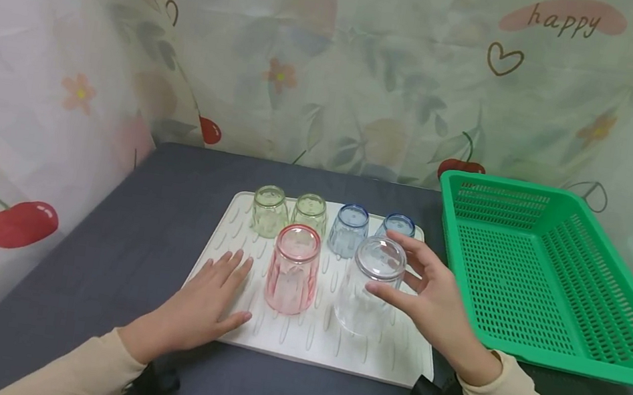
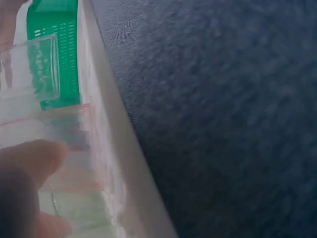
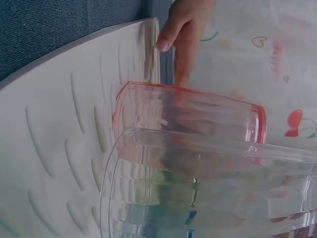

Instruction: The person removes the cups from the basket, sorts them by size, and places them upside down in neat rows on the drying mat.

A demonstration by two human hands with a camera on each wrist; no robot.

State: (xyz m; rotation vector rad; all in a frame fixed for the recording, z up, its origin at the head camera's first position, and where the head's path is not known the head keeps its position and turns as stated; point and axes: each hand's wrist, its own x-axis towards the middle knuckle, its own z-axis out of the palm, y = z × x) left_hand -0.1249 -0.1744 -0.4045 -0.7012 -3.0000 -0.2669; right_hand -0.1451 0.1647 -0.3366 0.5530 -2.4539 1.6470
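Six upside-down glasses are on a white ridged mat (image 1: 286, 345). My right hand (image 1: 432, 301) holds a large clear glass (image 1: 364, 312) near its upturned base, thumb across the front and fingers behind. That clear glass fills the lower part of the right wrist view. To its left stands a pink glass (image 1: 291, 282). My left hand (image 1: 197, 309) rests on the mat's left side with its fingers straight, beside the pink glass. Behind are two green glasses, one at left (image 1: 269, 214) and its neighbour (image 1: 310, 210), and two blue glasses, one (image 1: 348, 232) whole and another (image 1: 399, 224) partly hidden.
A green perforated basket (image 1: 513, 355) stands right of the mat, close to my right hand. The dark grey table (image 1: 124, 224) lies under everything. A patterned curtain (image 1: 337, 92) hangs behind and along both sides.
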